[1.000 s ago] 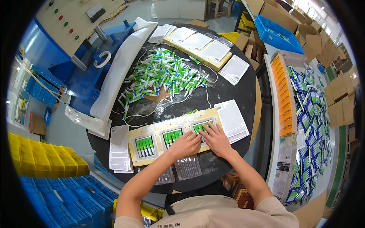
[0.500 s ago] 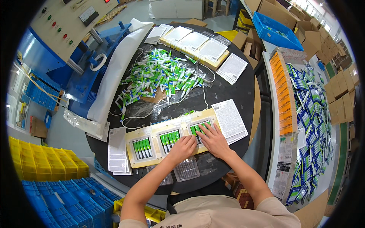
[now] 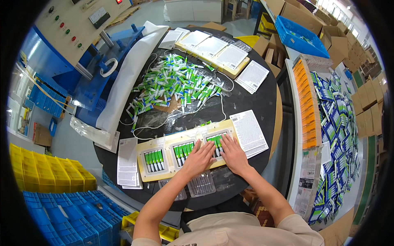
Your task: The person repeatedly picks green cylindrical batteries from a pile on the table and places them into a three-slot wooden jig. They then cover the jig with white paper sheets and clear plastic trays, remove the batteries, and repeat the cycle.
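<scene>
Cream 3-slot tray [image 3: 200, 134] on black surface [image 3: 250, 104], grn/wht tubes [image 3: 154, 160] in all 3. L hand [image 3: 198, 159] + R hand [image 3: 234, 156] partly block R slot, fingers [image 3: 227, 144] straight, slightly apart. Tube pile [image 3: 180, 84] behind; printed cards [image 3: 249, 133] at R end.

Behind the long cream rectangular tray [image 3: 180, 137] lies a heap of slim green-white tubes [image 3: 180, 84], apparently on clear plastic film [image 3: 175, 120].

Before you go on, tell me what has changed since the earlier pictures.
The left hand, bunched before, has flattened and spread its fingers. The right hand has shifted slightly right, baring more green tubes in the tray's right compartment. The loose tube pile and pale card stacks stayed put.
</scene>
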Available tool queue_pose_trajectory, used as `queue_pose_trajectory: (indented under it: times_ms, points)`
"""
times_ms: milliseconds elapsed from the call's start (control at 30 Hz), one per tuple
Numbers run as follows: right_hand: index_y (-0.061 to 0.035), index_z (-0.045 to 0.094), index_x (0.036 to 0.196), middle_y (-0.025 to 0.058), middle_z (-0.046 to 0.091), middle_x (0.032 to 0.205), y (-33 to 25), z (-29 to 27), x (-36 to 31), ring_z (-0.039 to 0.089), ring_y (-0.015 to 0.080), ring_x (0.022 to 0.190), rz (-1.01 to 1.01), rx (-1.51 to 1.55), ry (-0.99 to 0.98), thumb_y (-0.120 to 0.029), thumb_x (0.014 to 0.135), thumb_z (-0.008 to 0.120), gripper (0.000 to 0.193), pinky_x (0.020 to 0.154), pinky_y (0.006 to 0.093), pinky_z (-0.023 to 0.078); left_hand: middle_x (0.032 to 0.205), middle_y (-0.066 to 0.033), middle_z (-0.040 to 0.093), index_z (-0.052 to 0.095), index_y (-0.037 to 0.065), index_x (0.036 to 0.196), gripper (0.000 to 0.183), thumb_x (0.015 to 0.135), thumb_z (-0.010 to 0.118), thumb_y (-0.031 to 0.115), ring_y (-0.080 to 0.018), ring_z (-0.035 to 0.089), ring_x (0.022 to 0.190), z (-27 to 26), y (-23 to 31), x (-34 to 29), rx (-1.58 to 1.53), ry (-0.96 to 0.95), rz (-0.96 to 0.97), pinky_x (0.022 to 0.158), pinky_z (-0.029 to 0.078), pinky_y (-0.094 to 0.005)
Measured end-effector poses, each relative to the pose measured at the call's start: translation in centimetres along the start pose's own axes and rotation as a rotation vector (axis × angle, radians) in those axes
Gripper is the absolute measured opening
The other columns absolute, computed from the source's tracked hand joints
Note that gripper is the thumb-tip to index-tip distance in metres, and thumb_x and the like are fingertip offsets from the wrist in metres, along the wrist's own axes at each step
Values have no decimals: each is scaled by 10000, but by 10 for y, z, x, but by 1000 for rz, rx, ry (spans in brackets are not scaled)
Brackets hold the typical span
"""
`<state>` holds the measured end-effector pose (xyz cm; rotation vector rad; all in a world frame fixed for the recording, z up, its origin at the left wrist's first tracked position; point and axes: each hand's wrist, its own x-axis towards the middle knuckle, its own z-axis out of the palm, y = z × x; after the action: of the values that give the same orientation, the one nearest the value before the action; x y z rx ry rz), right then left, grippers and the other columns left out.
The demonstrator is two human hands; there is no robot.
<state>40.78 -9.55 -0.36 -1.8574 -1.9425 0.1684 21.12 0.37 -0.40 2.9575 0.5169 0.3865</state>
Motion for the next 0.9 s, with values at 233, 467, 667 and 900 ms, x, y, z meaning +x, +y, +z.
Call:
queue_pose_trajectory:
  times_ms: [233, 467, 667, 900]
  points:
    - [-9, 499, 1470, 164, 435, 1583, 3, 3, -4, 357, 338, 1503, -47, -89, 23, -192, 967, 640, 553, 1224, 524, 287, 1545, -70, 496, 514, 99, 1476, 583, 1000, 592, 425, -221, 419, 1469, -3, 2, 2, 36, -38, 16, 1250, 175, -587]
    - [4, 500, 1458, 179, 453, 1560, 5, -21, 2, 387, 340, 1480, -20, -45, 53, -177, 965, 614, 537, 1227, 527, 278, 1592, -59, 443, 461, 117, 1525, 627, 1012, 550, 468, -224, 365, 1504, -14, 3, 8, 7, -109, 8, 1260, 143, -578]
    - [48, 472, 1432, 250, 449, 1532, 74, -84, -37, 389, 382, 1470, 111, -212, -128, -4, 783, 606, 664, 1238, 525, 273, 1509, -128, 537, 505, 69, 1487, 584, 968, 675, 276, -280, 464, 1441, -65, -11, -79, -139, 112, -326, 1233, 235, -569]
    - [83, 558, 1353, 253, 587, 1375, 105, -59, -53, 566, 352, 1308, -103, -573, -266, -115, 937, 528, 462, 1154, 484, 415, 1666, -187, 282, 270, 19, 1601, 869, 949, 669, 434, -338, 237, 1557, -120, -102, -273, 83, -153, -1040, 1257, 149, -562]
